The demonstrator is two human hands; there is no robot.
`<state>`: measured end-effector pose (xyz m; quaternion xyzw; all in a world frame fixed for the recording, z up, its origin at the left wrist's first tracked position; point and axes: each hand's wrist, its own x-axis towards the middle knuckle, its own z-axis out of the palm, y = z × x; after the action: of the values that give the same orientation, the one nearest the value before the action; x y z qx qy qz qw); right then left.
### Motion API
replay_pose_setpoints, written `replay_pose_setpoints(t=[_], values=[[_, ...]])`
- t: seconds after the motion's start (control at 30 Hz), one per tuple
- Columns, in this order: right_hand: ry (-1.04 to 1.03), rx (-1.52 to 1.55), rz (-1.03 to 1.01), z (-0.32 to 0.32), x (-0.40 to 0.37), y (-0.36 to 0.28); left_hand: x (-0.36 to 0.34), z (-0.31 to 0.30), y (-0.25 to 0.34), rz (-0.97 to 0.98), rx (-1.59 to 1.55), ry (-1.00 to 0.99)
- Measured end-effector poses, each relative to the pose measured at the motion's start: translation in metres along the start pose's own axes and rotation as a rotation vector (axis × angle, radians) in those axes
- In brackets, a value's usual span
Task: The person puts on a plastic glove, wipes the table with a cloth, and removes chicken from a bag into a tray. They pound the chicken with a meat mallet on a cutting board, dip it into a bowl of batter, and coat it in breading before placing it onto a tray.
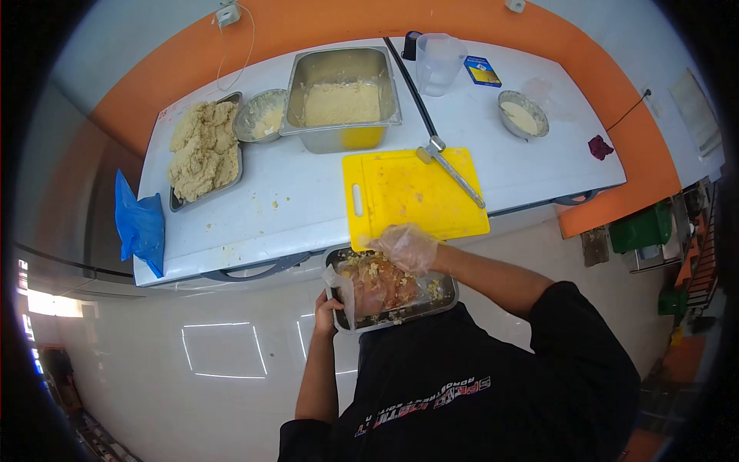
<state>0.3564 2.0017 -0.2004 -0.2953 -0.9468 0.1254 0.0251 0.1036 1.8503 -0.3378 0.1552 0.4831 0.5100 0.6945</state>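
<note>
My left hand (pixel 329 314) is bare and grips the left end of a metal tray (pixel 443 302), held against my body below the table edge. In the tray lie pieces of raw meat (pixel 377 291) with yellowish crumbs and a clear plastic sheet (pixel 344 296) at the left side. My right hand (pixel 408 248), in a clear plastic glove, is over the tray's far rim, at the near edge of the yellow cutting board (pixel 412 192). Its fingers are blurred under the glove. A metal mallet (pixel 459 179) rests across the board's upper right.
Breaded pieces fill a tray (pixel 241 165) at left, near a blue bag (pixel 141 225). Behind are a bowl (pixel 245 122), a deep metal pan (pixel 304 137) with crumbs, a clear jug (pixel 439 65) and a blue box (pixel 483 71). A batter bowl (pixel 542 123) stands right.
</note>
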Motion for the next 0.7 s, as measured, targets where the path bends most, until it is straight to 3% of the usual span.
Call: replay_pose_setpoints(t=[0.1,0.23,0.3,0.5,0.63,0.7], values=[[0.011,0.061,0.178,-0.011,-0.003,0.009,0.005,-0.008,-0.006,0.002,-0.003,-0.019],[0.127,0.300,0.236,-0.001,0.023,0.032,0.003,-0.002,-0.005,0.014,-0.002,-0.018],[0.278,-0.113,0.036,0.010,0.018,0.017,0.003,0.002,-0.005,0.005,0.011,-0.006],[0.015,-0.012,0.065,0.018,0.032,0.027,0.004,-0.001,-0.007,0.004,0.013,0.014],[-0.001,0.087,-0.051,0.025,0.028,0.027,0.006,-0.005,-0.008,0.013,0.052,-0.014],[0.193,0.084,-0.205,0.007,0.014,0.015,0.005,-0.003,-0.008,0.005,0.050,-0.026]])
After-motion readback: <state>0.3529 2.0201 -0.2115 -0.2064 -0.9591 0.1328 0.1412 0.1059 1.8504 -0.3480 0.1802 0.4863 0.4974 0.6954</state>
